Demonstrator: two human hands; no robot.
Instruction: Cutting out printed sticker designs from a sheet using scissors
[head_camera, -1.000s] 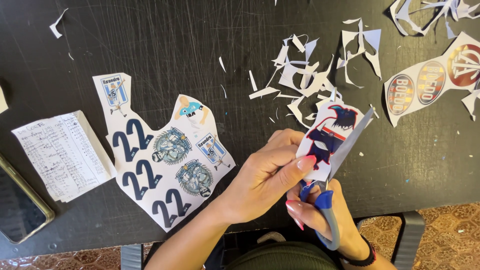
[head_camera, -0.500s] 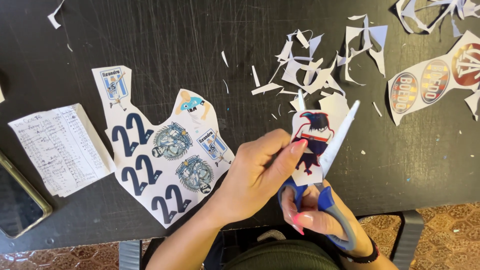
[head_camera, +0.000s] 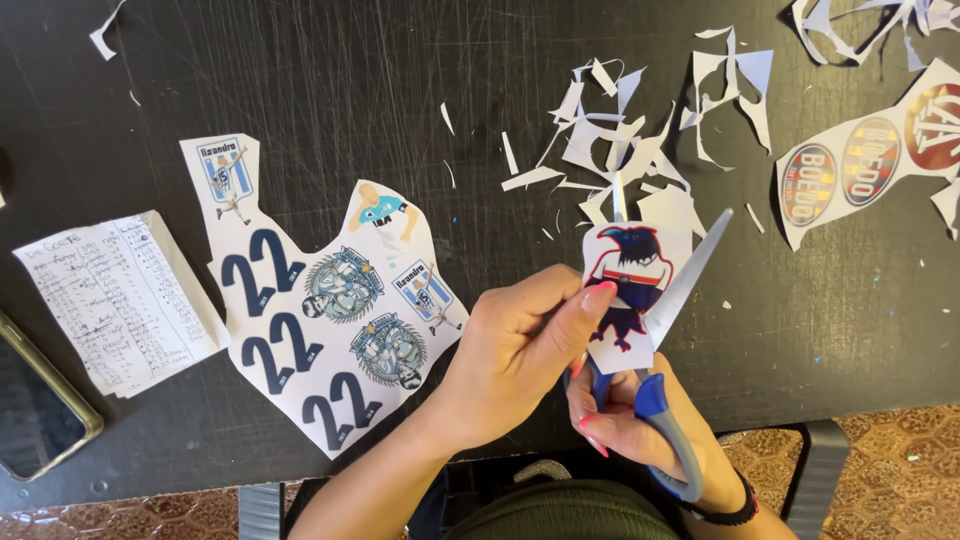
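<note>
My left hand pinches a small paper cut-out of a cartoon crow by its left edge, holding it upright over the black table. Under it, my right hand grips blue-handled scissors. Their blades are spread, one on each side of the cut-out. A larger white sheet printed with dark numerals, round crests and small figures lies flat to the left of my left hand.
White paper scraps litter the table beyond the cut-out. Another sheet with oval red and blue badges lies at the right. A handwritten note and a phone sit at the left edge.
The crow cut-out has turned from tilted right to upright and shifted slightly left. The scissors blades have spread wider around it.
</note>
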